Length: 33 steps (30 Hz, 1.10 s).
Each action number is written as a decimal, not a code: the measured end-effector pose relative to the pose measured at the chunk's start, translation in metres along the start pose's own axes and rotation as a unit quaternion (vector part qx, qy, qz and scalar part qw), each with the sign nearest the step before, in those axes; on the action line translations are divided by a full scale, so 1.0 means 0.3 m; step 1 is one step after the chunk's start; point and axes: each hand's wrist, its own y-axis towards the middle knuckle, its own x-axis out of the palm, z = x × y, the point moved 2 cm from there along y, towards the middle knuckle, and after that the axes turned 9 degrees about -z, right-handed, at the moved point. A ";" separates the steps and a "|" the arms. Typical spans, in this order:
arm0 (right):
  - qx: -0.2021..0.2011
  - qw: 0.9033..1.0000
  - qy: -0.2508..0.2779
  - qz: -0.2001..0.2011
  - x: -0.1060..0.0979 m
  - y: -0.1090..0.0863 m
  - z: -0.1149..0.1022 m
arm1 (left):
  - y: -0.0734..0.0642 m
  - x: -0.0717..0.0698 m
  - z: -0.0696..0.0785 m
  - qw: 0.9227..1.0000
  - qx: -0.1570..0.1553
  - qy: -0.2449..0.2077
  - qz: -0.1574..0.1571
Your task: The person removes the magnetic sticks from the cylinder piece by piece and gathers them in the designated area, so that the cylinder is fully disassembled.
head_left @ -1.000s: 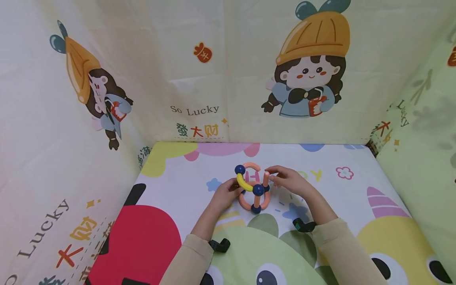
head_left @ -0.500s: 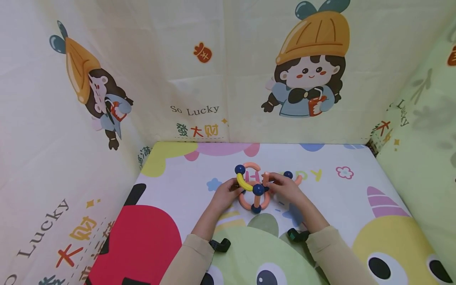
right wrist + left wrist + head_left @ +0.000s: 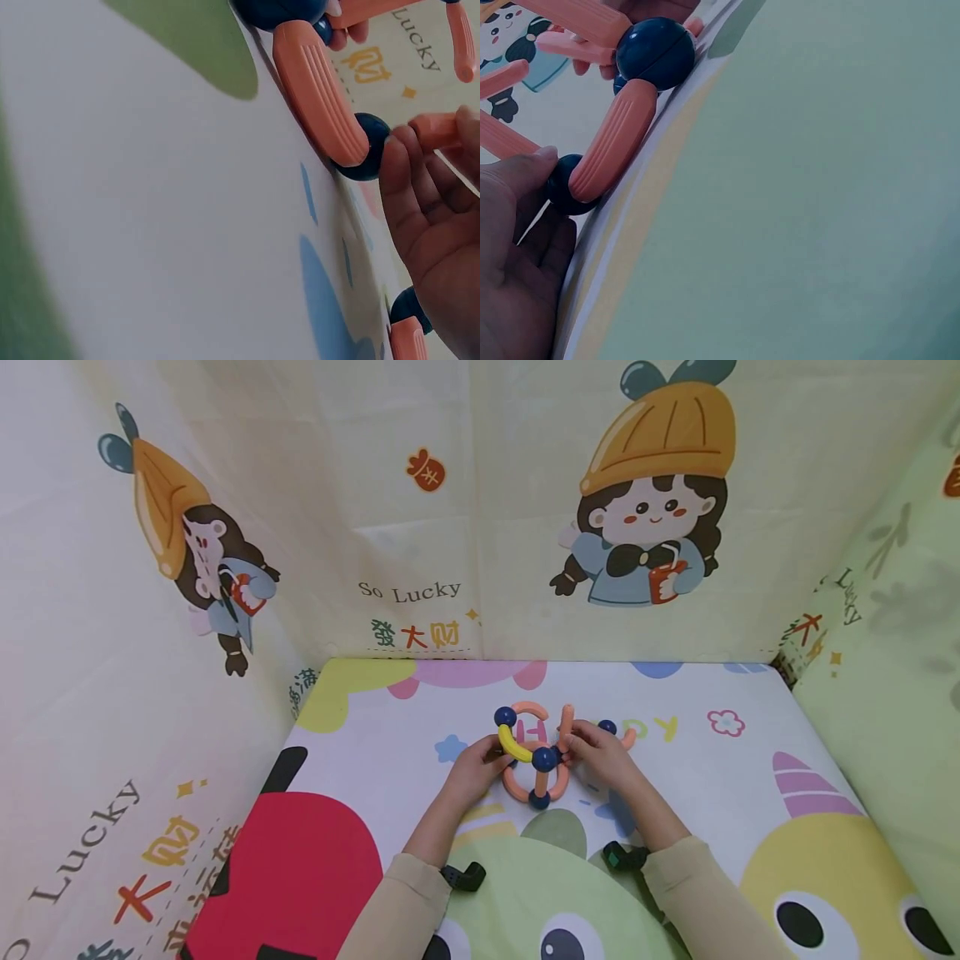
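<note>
A framework of orange rods and navy balls (image 3: 544, 759) stands on the printed table cover, with a curved yellow rod (image 3: 512, 746) at its upper left. My left hand (image 3: 474, 771) steadies its left side; in the left wrist view, the thumb and fingers pinch a navy ball (image 3: 566, 191) there. On the other side, my right hand (image 3: 603, 756) pinches a roughly upright orange rod (image 3: 567, 718) near its lower end. The right wrist view has that rod's end (image 3: 435, 131) between thumb and fingers, close to a navy ball (image 3: 371, 150). Fingers hide whether they touch.
Behind the right hand lies a separate navy ball (image 3: 607, 727) with a curved orange rod (image 3: 628, 739). A printed cloth wall (image 3: 517, 527) rises at the table's back edge, and more cloth hangs at both sides.
My right hand has come in leftward and taken hold of the upright orange rod, which now sits higher and slightly further right. The separate ball and rod came into view. My left hand stays put.
</note>
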 end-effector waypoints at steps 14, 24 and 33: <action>0.023 0.978 -0.196 0.064 -0.042 -0.039 0.006 | 0.005 0.001 -0.010 1.000 0.002 0.000 0.002; 0.047 0.964 -0.254 0.067 -0.090 -0.053 0.047 | 0.000 0.002 -0.006 1.000 0.007 0.001 0.000; 0.119 0.960 -0.241 0.075 -0.138 -0.052 0.064 | 0.001 0.002 -0.009 1.000 0.013 0.003 -0.001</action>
